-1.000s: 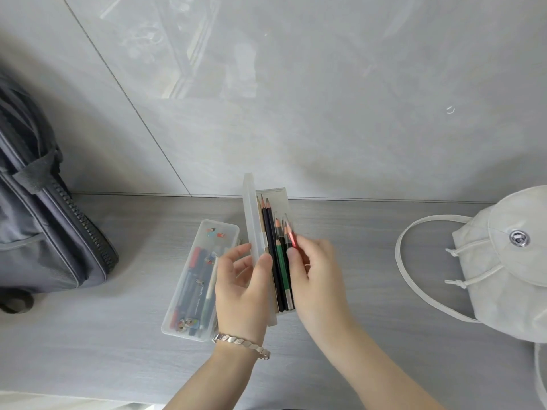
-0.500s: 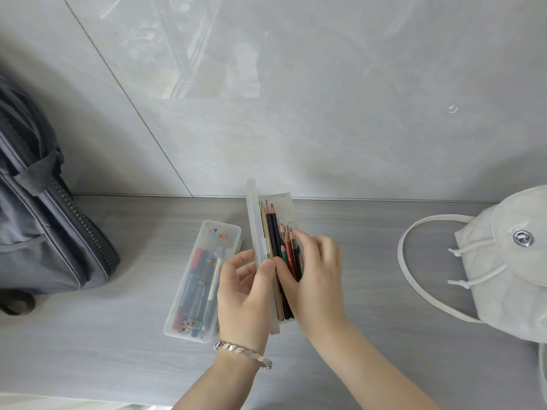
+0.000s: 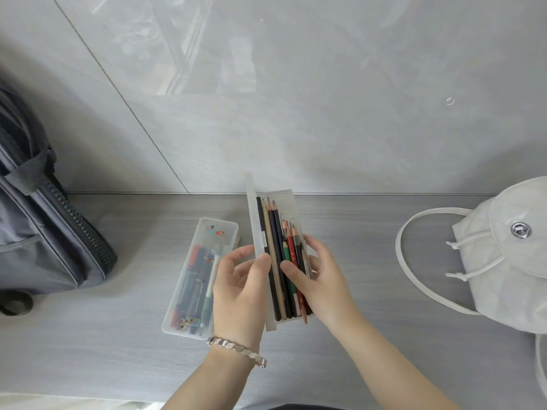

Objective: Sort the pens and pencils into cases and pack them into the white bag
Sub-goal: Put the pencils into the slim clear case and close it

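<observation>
An open translucent pencil case (image 3: 284, 202) is held above the grey table, its lid (image 3: 255, 214) standing up on the left side. Several pencils (image 3: 276, 247), black, wooden, blue, green and red, lie in it with tips pointing away from me. My left hand (image 3: 241, 291) grips the lid edge with the thumb on it. My right hand (image 3: 321, 276) holds the case's right side, thumb pressing on the pencils. A second translucent case (image 3: 201, 276), shut and filled with pens, lies on the table to the left. The white bag (image 3: 509, 255) sits at the far right.
A dark grey backpack (image 3: 44, 232) stands at the left edge of the grey table (image 3: 118, 335). A tiled wall (image 3: 296, 99) rises right behind the table. The white bag's long strap (image 3: 414, 261) loops out onto the table toward the case.
My right hand has let the red pencil settle into the case and now presses its thumb across the pencils. The case has shifted slightly right and nearer to me.
</observation>
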Available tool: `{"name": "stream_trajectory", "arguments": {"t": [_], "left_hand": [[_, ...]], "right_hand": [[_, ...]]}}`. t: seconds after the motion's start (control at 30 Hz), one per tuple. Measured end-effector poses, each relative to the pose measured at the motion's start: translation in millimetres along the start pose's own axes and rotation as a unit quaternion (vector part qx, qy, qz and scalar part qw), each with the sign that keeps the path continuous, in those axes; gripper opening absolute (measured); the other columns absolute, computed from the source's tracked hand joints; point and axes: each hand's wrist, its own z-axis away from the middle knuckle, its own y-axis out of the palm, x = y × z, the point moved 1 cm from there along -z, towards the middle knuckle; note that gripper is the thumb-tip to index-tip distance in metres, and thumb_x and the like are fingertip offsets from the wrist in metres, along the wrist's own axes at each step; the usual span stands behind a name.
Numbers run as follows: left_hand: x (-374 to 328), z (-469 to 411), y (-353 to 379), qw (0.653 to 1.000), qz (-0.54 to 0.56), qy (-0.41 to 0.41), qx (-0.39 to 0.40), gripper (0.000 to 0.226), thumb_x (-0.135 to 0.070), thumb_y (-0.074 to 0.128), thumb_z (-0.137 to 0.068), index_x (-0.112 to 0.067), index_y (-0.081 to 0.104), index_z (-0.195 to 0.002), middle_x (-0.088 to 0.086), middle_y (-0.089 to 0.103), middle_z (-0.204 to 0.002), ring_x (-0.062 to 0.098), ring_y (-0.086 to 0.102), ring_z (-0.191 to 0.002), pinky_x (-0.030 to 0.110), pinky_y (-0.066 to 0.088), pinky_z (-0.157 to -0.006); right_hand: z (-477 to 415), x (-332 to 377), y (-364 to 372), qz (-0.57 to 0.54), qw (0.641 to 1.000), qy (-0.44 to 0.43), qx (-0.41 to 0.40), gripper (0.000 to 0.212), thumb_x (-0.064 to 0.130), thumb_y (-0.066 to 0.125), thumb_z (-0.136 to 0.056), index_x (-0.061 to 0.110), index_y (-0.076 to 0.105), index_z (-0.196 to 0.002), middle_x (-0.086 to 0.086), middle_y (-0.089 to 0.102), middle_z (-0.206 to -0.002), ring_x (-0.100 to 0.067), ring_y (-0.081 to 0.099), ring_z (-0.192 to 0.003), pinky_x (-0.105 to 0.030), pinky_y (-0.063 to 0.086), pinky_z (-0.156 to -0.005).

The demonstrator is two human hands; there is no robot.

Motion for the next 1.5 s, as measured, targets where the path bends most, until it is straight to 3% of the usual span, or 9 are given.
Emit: {"name": "stream_trajectory", "arguments": {"t": [0.2, 0.37, 0.63, 0.73, 0.9, 1.1, 1.27, 1.4, 1.5], "left_hand": [[2, 0, 0, 0.999, -0.036, -0.001, 0.037, 0.017, -0.02, 0.069, -0.078, -0.022, 0.058, -0.091, 0.013, 0.069, -0.092, 0.031, 0.067, -0.092, 0.047, 0.053, -0.085], [4, -3, -2, 0.999, -0.032, 0.011, 0.036, 0.022, -0.029, 0.069, -0.071, -0.024, 0.058, -0.09, 0.015, 0.068, -0.096, 0.029, 0.066, -0.094, 0.041, 0.052, -0.083], [12, -9, -7, 0.992, -0.101, 0.052, 0.056, 0.022, -0.029, 0.07, -0.076, -0.029, 0.056, -0.093, 0.004, 0.064, -0.099, 0.02, 0.063, -0.099, 0.023, 0.053, -0.08], [19, -4, -5, 0.972, -0.197, 0.102, 0.079, 0.049, -0.048, 0.07, -0.06, -0.033, 0.051, -0.102, -0.005, 0.058, -0.105, 0.009, 0.057, -0.104, 0.02, 0.048, -0.088], [30, 0, -2, 0.92, -0.322, 0.208, 0.078, 0.062, -0.025, 0.079, -0.067, -0.026, 0.048, -0.121, -0.006, 0.04, -0.113, -0.03, 0.033, -0.099, -0.011, 0.027, -0.072], [47, -4, 6, 0.855, -0.456, 0.234, 0.084, 0.079, -0.036, 0.082, -0.06, -0.032, 0.037, -0.125, 0.008, 0.046, -0.118, 0.029, 0.061, -0.1, 0.029, 0.053, -0.062], [61, -9, 4, 0.77, -0.588, 0.244, 0.051, 0.088, -0.049, 0.087, -0.036, -0.024, 0.048, -0.112, 0.012, 0.063, -0.092, 0.022, 0.069, -0.064, 0.026, 0.044, -0.029], [73, -20, 5, 0.731, -0.663, 0.136, 0.091, 0.071, -0.05, 0.054, -0.084, -0.034, 0.018, -0.143, 0.01, 0.036, -0.128, 0.023, 0.054, -0.11, 0.03, 0.053, -0.071], [89, -39, 4, 0.698, -0.703, 0.088, 0.099, 0.062, -0.034, 0.042, -0.094, -0.038, 0.007, -0.145, 0.011, 0.031, -0.127, 0.025, 0.049, -0.109, 0.028, 0.049, -0.081]], "right_hand": [[-3, 7, -1, -0.011, 0.999, 0.048, -0.008, 0.032, 0.029, 0.07, -0.078, 0.016, 0.059, -0.106, 0.004, 0.069, -0.085, 0.003, 0.066, -0.064, -0.009, 0.049, -0.053], [0, 10, -5, 0.008, 0.997, 0.075, 0.034, 0.033, 0.049, 0.054, -0.082, 0.028, 0.056, -0.107, 0.008, 0.07, -0.093, 0.003, 0.065, -0.079, -0.012, 0.051, -0.069], [9, 4, -6, -0.115, 0.983, 0.124, 0.074, 0.023, 0.016, 0.063, -0.086, 0.021, 0.059, -0.108, 0.0, 0.074, -0.08, -0.011, 0.071, -0.074, -0.018, 0.052, -0.058], [11, -1, -5, -0.137, 0.975, 0.151, 0.083, 0.026, 0.018, 0.07, -0.078, 0.014, 0.062, -0.102, 0.002, 0.072, -0.07, -0.011, 0.069, -0.064, -0.02, 0.051, -0.056], [14, -1, -7, -0.254, 0.943, 0.189, 0.102, 0.021, 0.015, 0.045, -0.093, 0.01, 0.066, -0.094, -0.002, 0.068, -0.068, -0.014, 0.063, -0.06, -0.025, 0.052, -0.061], [16, -1, -3, -0.108, 0.989, 0.097, 0.036, 0.015, 0.026, 0.06, -0.088, 0.013, 0.067, -0.09, -0.008, 0.068, -0.076, -0.017, 0.061, -0.068, -0.026, 0.048, -0.065], [11, -13, 8, -0.103, 0.987, 0.125, 0.005, 0.016, 0.015, 0.055, -0.091, 0.013, 0.067, -0.079, -0.007, 0.066, -0.072, -0.021, 0.061, -0.07, -0.033, 0.047, -0.066], [-4, -34, 10, -0.011, 0.983, 0.176, 0.045, 0.026, 0.023, 0.055, -0.091, 0.008, 0.056, -0.07, -0.01, 0.059, -0.07, -0.017, 0.058, -0.063, -0.023, 0.046, -0.058], [-11, -47, 2, 0.115, 0.974, 0.179, 0.076, 0.023, 0.018, 0.047, -0.092, 0.011, 0.058, -0.074, -0.012, 0.066, -0.083, -0.017, 0.062, -0.074, -0.021, 0.044, -0.064]]}}
